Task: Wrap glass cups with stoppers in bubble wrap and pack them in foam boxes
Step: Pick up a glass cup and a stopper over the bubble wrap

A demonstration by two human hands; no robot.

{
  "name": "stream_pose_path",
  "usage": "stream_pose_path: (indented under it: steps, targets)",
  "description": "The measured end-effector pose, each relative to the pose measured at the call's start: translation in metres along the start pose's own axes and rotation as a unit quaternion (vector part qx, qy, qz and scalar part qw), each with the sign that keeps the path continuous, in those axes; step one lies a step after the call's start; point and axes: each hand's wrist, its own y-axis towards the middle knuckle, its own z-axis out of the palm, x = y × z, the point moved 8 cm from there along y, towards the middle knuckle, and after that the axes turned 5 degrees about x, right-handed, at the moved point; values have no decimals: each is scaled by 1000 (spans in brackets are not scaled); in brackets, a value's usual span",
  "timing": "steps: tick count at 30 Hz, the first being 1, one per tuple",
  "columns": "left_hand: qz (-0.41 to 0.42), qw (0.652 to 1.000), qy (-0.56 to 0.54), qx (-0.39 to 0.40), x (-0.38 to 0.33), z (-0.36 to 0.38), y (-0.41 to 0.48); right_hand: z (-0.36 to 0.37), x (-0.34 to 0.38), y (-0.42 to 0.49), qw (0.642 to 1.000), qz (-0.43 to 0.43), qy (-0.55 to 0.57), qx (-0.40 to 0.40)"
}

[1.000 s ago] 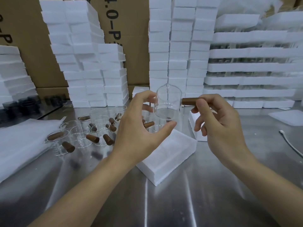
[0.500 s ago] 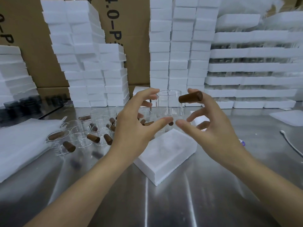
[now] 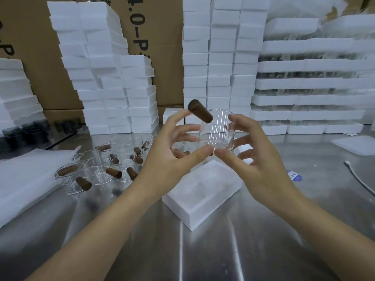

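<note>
**Glass cup held in both hands above the foam box**

The glass cup [image 3: 217,130] is held in the air, roughly upright, and is gripped from both sides. By the left hand [image 3: 172,153] it is clasped with the thumb pressed at its base and the index finger curved up towards the brown stopper [image 3: 199,111]. The stopper juts up and to the left from the cup's rim. Whether fingertip and stopper actually touch cannot be told. By the right hand [image 3: 261,159] the cup is pinched with the thumb at the base and the index finger laid on the right wall near the rim, the other fingers being loosely spread behind. The two thumb tips are brought almost together beneath the glass.

Directly below, a white foam box [image 3: 203,191] is set at an angle on the steel table [image 3: 203,250]. A broad stretch of bare steel is seen in front of it, under the forearms.

To the left, more cups [image 3: 99,169] with brown stoppers are clustered, some upright and some lying over, just beside a pile of bubble wrap [image 3: 26,179]. To the right, a blue label [image 3: 294,176] and a white cable [image 3: 359,179] are laid on the steel, with a flat foam sheet [image 3: 357,144] further back.

The rear of the table is closed off by tall foam stacks [image 3: 219,57], and brown cartons [image 3: 154,47] are seen behind them
</note>
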Motion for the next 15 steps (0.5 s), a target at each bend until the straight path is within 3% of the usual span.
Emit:
stream_pose_path:
  steps: [7, 15]
  targets:
    - [89, 987, 118, -69, -10, -10, -6, -6, 5, -1, 994, -58, -89, -27]
    - [203, 914, 345, -70, -31, 1, -11, 0, 19, -3, 975, -134, -175, -10]
